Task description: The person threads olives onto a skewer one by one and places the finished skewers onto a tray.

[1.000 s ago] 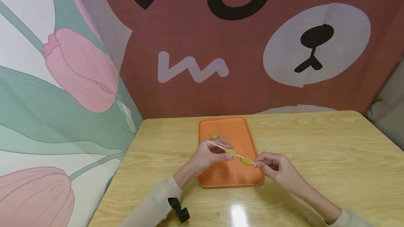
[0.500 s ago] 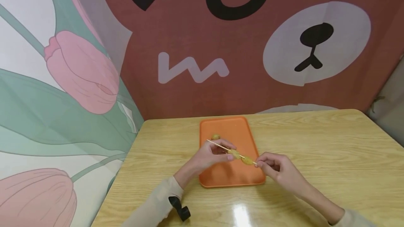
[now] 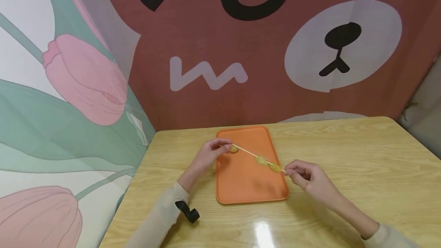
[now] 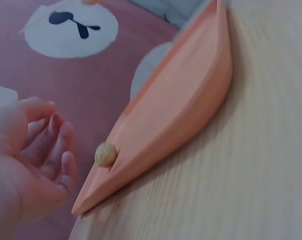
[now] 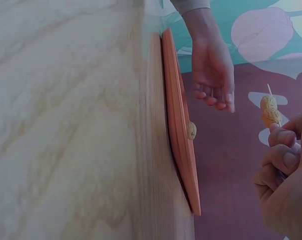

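Note:
My right hand (image 3: 311, 183) pinches the lower end of a thin wooden skewer (image 3: 245, 150), held slantwise over an orange tray (image 3: 248, 190). Two wrinkled yellowish balls are threaded on it, one (image 3: 275, 167) close to my right fingers and the other (image 3: 262, 160) touching it; the right wrist view shows them stacked, the skewer's tip (image 5: 270, 90) bare. A third ball (image 4: 105, 154) lies at the tray's edge. My left hand (image 3: 208, 154) hovers beside that ball, fingers loosely bent and holding nothing; in the head view its fingertips overlap the skewer's far end.
The tray rests on a light wood-grain table (image 3: 348, 152). A black strap (image 3: 187, 211) hangs at my left sleeve. Behind the table hangs a cloth with a bear print (image 3: 206, 106), and a tulip-patterned one (image 3: 89, 83) hangs on the left.
My left hand has let go of the upper threaded ball and moved left and away from me, towards the loose ball. My right hand keeps its pinch on the skewer, shifted slightly right.

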### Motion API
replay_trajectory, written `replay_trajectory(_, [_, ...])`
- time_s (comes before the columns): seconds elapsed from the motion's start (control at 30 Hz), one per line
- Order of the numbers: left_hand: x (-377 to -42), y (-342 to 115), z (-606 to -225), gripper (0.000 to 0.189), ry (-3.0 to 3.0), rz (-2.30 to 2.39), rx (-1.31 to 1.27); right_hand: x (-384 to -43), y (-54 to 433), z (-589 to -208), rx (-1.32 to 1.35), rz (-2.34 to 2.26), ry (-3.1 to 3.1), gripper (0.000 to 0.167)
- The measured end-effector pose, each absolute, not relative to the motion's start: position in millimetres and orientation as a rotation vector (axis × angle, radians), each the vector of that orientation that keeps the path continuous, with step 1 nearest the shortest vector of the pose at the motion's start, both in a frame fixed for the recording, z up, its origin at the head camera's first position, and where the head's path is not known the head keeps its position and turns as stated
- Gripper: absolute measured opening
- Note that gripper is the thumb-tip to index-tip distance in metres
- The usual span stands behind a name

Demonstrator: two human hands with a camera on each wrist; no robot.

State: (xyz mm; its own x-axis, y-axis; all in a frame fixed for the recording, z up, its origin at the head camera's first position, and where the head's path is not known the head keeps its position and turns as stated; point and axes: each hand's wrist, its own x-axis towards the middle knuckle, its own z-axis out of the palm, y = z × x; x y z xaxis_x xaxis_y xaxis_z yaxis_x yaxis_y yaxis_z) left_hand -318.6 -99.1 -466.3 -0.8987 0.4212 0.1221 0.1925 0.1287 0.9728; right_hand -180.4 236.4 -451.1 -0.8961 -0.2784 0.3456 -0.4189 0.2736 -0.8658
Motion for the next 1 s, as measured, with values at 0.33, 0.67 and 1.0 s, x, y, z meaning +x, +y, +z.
replay_trajectory(0.33, [-349.8, -94.9, -471.7, 0.026, 2.618, 1.479, 0.802, -186.1, 249.3, -448.6, 0.611, 1.643, -2.409, 0.012])
replay_trajectory(0.67, [-358.8, -91.2, -476.7, 0.035, 2.685, 1.194, 1.015, -191.1, 255.5, -450.6, 0.573, 1.649, -2.427, 0.012])
replay_trajectory(1.0, [-364.1, -86.9, -477.2, 0.031, 2.718, 1.031, 1.076, -192.3, 260.4, -454.3, 0.537, 1.662, -2.433, 0.012])
